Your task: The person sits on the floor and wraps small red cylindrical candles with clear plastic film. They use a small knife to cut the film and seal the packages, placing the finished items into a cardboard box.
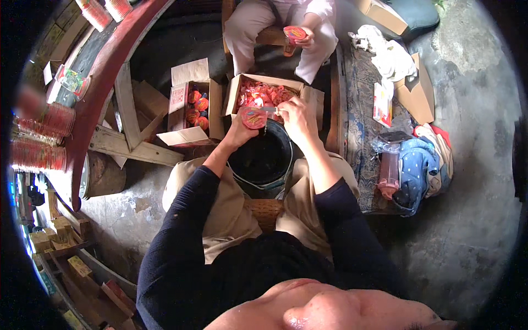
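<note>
My left hand [240, 133] is closed around a plastic cup with a printed red lid [253, 117], the lid turned up toward me. Pinched in my right hand [297, 120] is a small knife [269, 109], its pale narrow blade lying at the right edge of the lid. Both hands are above a black bucket [257, 175] that stands between my knees, with a dark inside. Just beyond them, a cardboard box [233, 94] holds a heap of crumpled red lids or wrappers [263, 91]. What lies at the bucket's bottom is too dark to tell.
Left of the heap, an open carton [215, 110] holds several red-topped cups. A red-edged bench [91, 104] carries stacked cups. Opposite, a person's hand [305, 38] holds a red-lidded cup [295, 34]. A patterned mat [360, 118] at right bears cloths, a blue bag [416, 170] and a pink bottle [389, 175].
</note>
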`<act>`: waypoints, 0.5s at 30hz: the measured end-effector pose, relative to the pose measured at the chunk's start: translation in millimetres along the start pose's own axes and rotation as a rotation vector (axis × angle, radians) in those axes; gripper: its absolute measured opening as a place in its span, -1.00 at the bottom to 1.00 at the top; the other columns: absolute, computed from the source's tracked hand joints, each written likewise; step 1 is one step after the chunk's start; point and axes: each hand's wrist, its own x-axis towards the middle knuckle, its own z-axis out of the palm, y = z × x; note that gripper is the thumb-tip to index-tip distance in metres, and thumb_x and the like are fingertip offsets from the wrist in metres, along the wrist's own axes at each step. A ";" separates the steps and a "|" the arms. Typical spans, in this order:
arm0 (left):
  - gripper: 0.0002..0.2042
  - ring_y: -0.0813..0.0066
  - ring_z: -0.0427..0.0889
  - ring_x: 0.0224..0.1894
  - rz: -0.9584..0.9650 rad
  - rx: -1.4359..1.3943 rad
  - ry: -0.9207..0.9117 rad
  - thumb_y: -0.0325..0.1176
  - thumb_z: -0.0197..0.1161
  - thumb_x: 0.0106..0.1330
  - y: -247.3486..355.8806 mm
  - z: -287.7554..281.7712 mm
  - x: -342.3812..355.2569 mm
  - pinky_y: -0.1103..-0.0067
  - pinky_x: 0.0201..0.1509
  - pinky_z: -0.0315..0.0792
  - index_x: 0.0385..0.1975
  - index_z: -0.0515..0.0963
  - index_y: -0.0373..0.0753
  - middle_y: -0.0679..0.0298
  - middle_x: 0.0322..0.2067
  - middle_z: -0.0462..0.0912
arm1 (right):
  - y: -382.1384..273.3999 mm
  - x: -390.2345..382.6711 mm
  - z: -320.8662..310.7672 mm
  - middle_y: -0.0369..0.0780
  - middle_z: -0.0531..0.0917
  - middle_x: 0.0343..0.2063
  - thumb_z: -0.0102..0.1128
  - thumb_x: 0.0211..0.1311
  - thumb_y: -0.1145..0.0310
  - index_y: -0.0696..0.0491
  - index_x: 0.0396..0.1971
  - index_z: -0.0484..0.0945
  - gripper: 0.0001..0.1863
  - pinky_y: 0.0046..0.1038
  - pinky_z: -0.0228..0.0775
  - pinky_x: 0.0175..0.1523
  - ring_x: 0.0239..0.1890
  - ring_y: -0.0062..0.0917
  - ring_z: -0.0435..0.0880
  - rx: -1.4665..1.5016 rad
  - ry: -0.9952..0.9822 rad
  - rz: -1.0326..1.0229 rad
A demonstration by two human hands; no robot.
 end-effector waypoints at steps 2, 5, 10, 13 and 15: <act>-0.42 0.47 0.42 0.12 0.061 0.081 0.021 -0.52 0.33 0.08 -13.7 -0.7 1.1 0.53 0.25 0.28 0.13 0.25 -0.30 0.22 0.06 0.43 | -5.5 0.7 0.3 -0.16 0.56 -0.39 0.19 0.10 0.46 0.03 -0.40 0.67 -0.91 -0.23 0.40 -0.06 -0.21 -0.27 0.56 -0.012 0.012 -0.010; -0.45 0.23 0.51 0.03 0.122 0.155 0.099 -0.58 0.32 0.02 -33.6 3.4 -0.6 0.42 0.12 0.38 0.05 0.27 -0.31 0.09 -0.07 0.49 | -15.0 0.9 0.5 -0.15 0.56 -0.39 0.19 0.09 0.46 0.03 -0.41 0.67 -0.91 -0.23 0.40 -0.06 -0.21 -0.28 0.56 -0.003 0.001 -0.027; -0.46 0.07 0.49 0.06 0.132 0.252 0.095 -0.57 0.33 0.01 -31.3 9.8 -5.1 0.37 0.13 0.36 0.02 0.27 -0.30 0.02 -0.08 0.46 | -18.2 -2.8 5.2 -0.16 0.56 -0.41 0.20 0.09 0.45 0.07 -0.45 0.66 -0.92 -0.26 0.38 -0.06 -0.20 -0.30 0.55 0.000 0.000 -0.055; -0.45 0.05 0.47 0.07 0.165 0.305 0.098 -0.54 0.37 -0.02 -27.9 10.4 -8.7 0.36 0.15 0.34 0.01 0.29 -0.29 0.03 -0.08 0.47 | -20.4 -5.4 8.9 -0.16 0.55 -0.40 0.19 0.09 0.44 0.08 -0.46 0.66 -0.91 -0.26 0.37 -0.05 -0.19 -0.30 0.54 -0.060 -0.013 -0.099; -0.44 0.05 0.46 0.07 0.173 0.349 0.109 -0.51 0.39 -0.03 -31.0 8.8 -11.5 0.35 0.17 0.33 0.01 0.30 -0.29 0.04 -0.08 0.47 | -24.0 -7.8 13.0 -0.16 0.55 -0.39 0.17 0.08 0.44 0.08 -0.47 0.65 -0.91 -0.26 0.36 -0.05 -0.18 -0.30 0.53 -0.076 -0.036 -0.099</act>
